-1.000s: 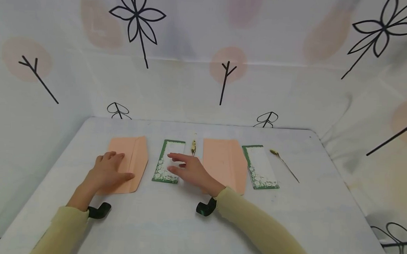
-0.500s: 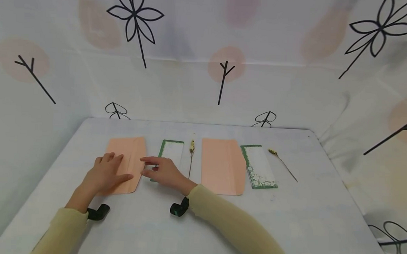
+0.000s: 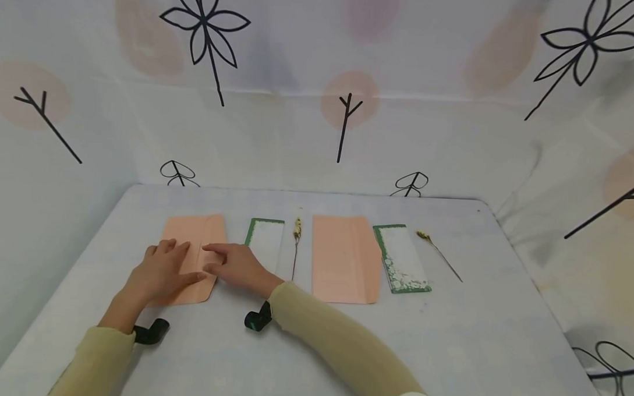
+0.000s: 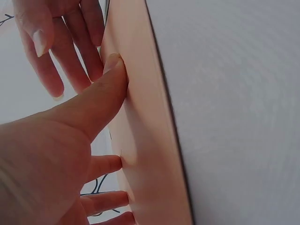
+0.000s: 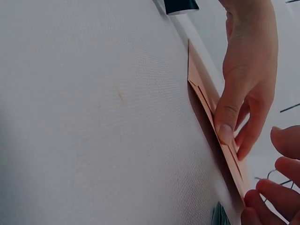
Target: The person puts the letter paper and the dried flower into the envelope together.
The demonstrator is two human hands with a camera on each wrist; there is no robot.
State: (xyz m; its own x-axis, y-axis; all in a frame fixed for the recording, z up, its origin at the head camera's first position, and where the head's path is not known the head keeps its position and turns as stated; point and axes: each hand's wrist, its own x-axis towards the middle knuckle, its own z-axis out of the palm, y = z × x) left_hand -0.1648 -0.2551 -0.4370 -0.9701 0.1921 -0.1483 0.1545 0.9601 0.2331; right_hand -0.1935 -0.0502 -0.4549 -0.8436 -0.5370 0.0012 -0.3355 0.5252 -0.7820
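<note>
A peach envelope [image 3: 182, 227] lies flat at the left of the white table, its flap to the right. My left hand [image 3: 159, 275] rests on it with fingers spread; in the left wrist view its thumb [image 4: 112, 77] presses on the envelope's surface. My right hand [image 3: 237, 266] reaches in from the right over the flap side, fingers loosely extended towards the left thumb. In the right wrist view the fingers of this right hand [image 5: 276, 190] are apart and hold nothing, close to the envelope's edge. Under the right hand, a green-bordered card [image 3: 267, 234] is partly hidden.
A dried flower stem [image 3: 297, 232] lies right of that card. Further right are a second peach envelope [image 3: 336, 260], another green-bordered card [image 3: 406, 262] and a second dried stem [image 3: 441, 256]. A patterned white cloth [image 3: 277, 132] rises behind the table.
My right hand has moved left, from above the card to over the envelope's flap, uncovering the dried stem and second envelope. The left hand stays on its envelope.
</note>
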